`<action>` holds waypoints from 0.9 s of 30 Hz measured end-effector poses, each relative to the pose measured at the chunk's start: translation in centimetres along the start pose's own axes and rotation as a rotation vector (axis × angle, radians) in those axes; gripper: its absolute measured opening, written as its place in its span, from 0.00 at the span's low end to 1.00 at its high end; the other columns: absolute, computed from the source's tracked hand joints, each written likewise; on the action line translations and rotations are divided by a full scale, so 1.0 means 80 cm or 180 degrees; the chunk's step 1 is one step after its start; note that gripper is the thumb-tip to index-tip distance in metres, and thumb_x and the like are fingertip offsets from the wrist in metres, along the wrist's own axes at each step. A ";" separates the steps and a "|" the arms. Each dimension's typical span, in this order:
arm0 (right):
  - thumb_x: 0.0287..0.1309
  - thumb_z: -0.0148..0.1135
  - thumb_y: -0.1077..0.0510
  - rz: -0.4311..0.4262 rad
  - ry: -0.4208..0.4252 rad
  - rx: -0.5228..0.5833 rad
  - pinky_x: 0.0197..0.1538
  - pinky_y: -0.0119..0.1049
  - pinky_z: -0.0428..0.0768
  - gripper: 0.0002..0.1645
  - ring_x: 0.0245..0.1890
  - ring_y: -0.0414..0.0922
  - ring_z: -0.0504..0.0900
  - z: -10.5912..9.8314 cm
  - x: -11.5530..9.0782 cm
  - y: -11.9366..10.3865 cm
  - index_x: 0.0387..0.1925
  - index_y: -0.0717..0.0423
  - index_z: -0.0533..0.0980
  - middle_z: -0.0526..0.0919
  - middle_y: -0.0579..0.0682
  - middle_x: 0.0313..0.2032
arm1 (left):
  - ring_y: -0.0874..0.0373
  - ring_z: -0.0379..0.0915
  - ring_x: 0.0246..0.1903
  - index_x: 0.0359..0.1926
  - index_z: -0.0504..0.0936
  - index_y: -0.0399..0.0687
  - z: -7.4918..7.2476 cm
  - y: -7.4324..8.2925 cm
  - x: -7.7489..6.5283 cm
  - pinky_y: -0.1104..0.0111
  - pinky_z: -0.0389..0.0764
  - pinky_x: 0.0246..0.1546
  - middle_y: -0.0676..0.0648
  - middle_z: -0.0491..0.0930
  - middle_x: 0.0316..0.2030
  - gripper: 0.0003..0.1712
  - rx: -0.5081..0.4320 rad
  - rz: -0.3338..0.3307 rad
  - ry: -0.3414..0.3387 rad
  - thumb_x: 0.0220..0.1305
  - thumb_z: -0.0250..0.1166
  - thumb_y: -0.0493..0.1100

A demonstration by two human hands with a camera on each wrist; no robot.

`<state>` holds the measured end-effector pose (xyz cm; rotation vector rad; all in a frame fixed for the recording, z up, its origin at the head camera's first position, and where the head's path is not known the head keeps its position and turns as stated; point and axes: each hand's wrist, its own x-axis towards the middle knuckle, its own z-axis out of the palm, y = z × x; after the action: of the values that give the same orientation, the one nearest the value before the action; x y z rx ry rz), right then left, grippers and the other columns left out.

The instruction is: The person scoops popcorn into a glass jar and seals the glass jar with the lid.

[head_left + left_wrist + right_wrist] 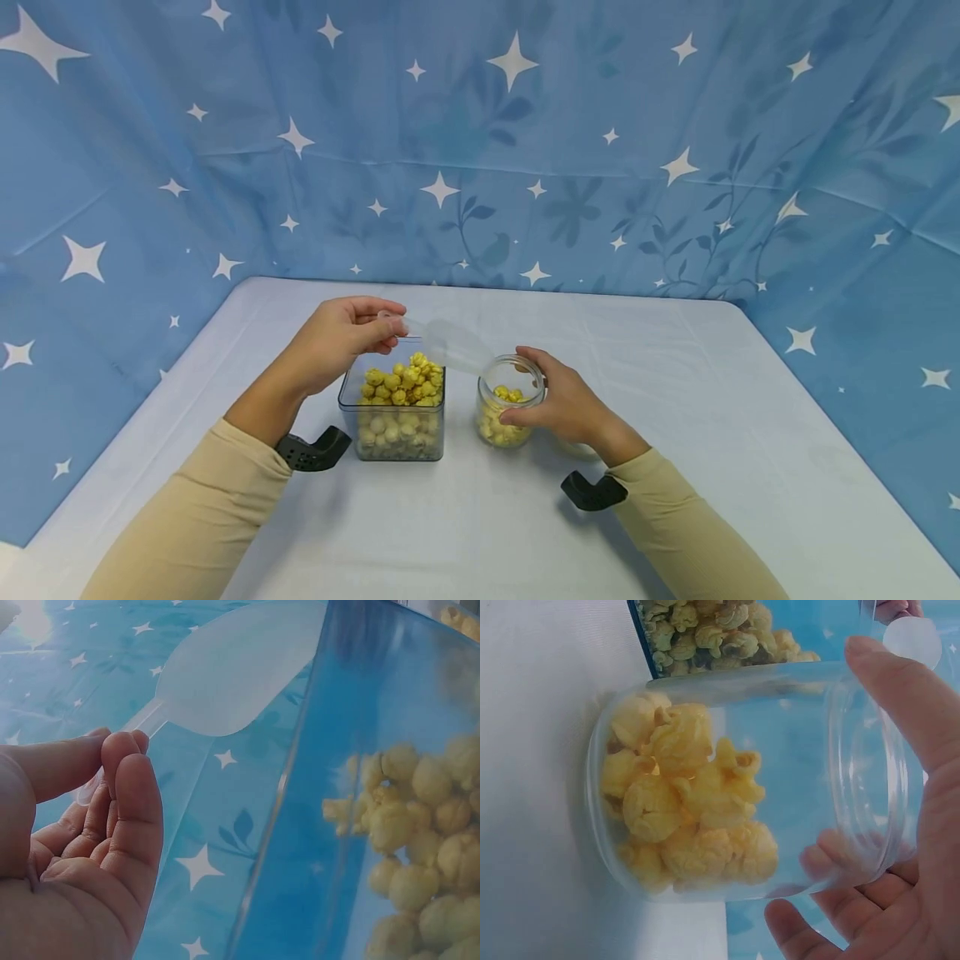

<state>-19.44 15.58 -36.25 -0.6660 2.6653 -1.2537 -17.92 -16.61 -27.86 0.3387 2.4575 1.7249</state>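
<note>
My left hand (pixel 337 340) pinches the handle end of a clear plastic scoop (pixel 456 347) between thumb and fingertips. The scoop slants down to the right, and its bowl tip overlaps the jar's near-left rim in the head view. My right hand (pixel 567 407) curls round the upper part of a clear jar (pixel 795 780), thumb on one side and fingers on the other. The jar stands upright, mouth open, partly filled with yellow popcorn (pixel 682 795). In the left wrist view the scoop's bowl (pixel 232 671) shows no popcorn on it.
Left of the jar stands a clear square-sided box (pixel 401 456) with much yellow popcorn (pixel 408 382) inside, under my left wrist. A pale round disc (pixel 579 451) lies partly hidden behind my right wrist. Blue starry cloth (pixel 480 167) hangs behind the white table (pixel 465 533).
</note>
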 end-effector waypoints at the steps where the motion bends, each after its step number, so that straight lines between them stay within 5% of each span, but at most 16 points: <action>1: 0.46 0.80 0.43 0.0010 -0.0012 -0.0006 0.60 0.57 0.73 0.61 0.63 0.59 0.72 0.000 0.000 0.000 0.75 0.58 0.58 0.70 0.57 0.66 | 0.53 0.80 0.43 0.61 0.76 0.34 -0.002 0.000 -0.001 0.65 0.80 0.49 0.42 0.83 0.45 0.22 -0.0029 0.0011 0.0010 0.73 0.61 0.43; 9: 0.47 0.79 0.42 -0.0273 -0.0142 -0.0165 0.67 0.59 0.64 0.64 0.71 0.56 0.63 -0.007 0.001 -0.007 0.76 0.61 0.55 0.62 0.58 0.73 | 0.58 0.80 0.42 0.63 0.74 0.31 -0.022 -0.012 -0.027 0.69 0.80 0.49 0.42 0.82 0.48 0.24 -0.0157 0.0042 0.0212 0.75 0.60 0.44; 18: 0.49 0.79 0.43 -0.0703 -0.0083 -0.0287 0.69 0.56 0.61 0.63 0.73 0.51 0.60 -0.009 0.019 -0.047 0.77 0.58 0.55 0.61 0.52 0.74 | 0.62 0.81 0.39 0.64 0.69 0.25 -0.061 -0.029 -0.058 0.74 0.79 0.47 0.57 0.83 0.41 0.26 -0.0164 0.0225 0.0442 0.75 0.59 0.42; 27: 0.49 0.78 0.39 -0.0652 -0.0720 -0.0336 0.71 0.50 0.61 0.66 0.75 0.48 0.55 0.028 0.061 -0.099 0.79 0.56 0.50 0.56 0.50 0.76 | 0.62 0.79 0.36 0.51 0.81 0.51 -0.083 -0.045 -0.067 0.75 0.80 0.43 0.53 0.84 0.39 0.10 -0.0452 0.0396 0.0551 0.73 0.61 0.36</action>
<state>-20.48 7.47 -31.35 -1.0520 2.5401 -1.0141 -14.66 -25.20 -29.12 0.3472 2.4571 2.0480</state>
